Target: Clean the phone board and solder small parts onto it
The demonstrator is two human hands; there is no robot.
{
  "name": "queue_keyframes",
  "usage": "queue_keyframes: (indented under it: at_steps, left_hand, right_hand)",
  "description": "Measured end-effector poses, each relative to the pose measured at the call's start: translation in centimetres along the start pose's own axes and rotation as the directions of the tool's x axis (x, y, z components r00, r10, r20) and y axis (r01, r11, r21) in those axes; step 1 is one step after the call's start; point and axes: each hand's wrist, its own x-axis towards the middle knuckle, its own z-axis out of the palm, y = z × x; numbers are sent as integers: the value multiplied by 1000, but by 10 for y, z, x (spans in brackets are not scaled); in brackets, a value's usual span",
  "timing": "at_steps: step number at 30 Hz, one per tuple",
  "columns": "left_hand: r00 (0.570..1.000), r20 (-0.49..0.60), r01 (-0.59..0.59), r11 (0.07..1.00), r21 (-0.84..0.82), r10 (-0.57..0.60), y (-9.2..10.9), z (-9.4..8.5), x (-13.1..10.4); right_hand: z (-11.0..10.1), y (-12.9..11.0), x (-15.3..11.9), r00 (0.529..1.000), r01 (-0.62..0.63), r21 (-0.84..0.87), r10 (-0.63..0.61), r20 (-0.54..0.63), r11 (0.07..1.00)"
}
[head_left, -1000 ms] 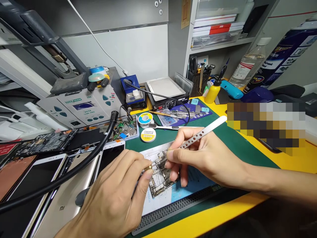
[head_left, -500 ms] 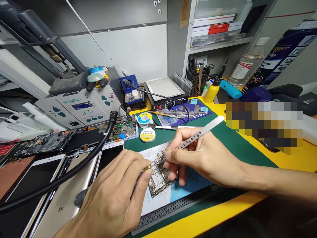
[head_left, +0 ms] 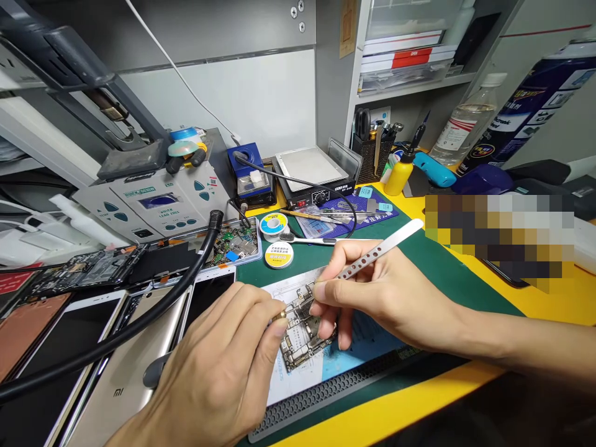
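Note:
My left hand [head_left: 218, 347] is closed around a slim tool with a brass collar [head_left: 279, 315]; a thin tip juts from the collar over the circuit board. A dark grey rounded end [head_left: 156, 371] shows behind this hand, possibly the same tool's handle. In my right hand [head_left: 372, 285], thumb and fingers pinch a pair of metal tweezers [head_left: 386, 248] with a row of holes. The tweezers' tips are hidden by my fingers. Beneath both hands lies the phone circuit board [head_left: 298, 357], on a white and blue sheet [head_left: 354, 360].
Phones [head_left: 135, 354] crowd the left side, under a thick black hose [head_left: 162, 310]. Behind the board are a solder spool [head_left: 274, 225], a round tin [head_left: 279, 255], a brush [head_left: 321, 240] and a hot plate [head_left: 310, 167]. A yellow bottle [head_left: 399, 177] stands to the right.
The whole view has shifted very slightly. Both hands keep their grips and stay over the circuit board, with almost no movement.

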Motion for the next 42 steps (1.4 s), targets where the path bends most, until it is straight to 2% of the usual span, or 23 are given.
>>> queue_keyframes:
  at_steps: [42]
  left_hand:
    - [1000, -1, 6, 1000, 7, -6, 2, -1, 2]
  right_hand:
    - [-1, 1, -1, 1000, 5, 6, -5, 4, 1000]
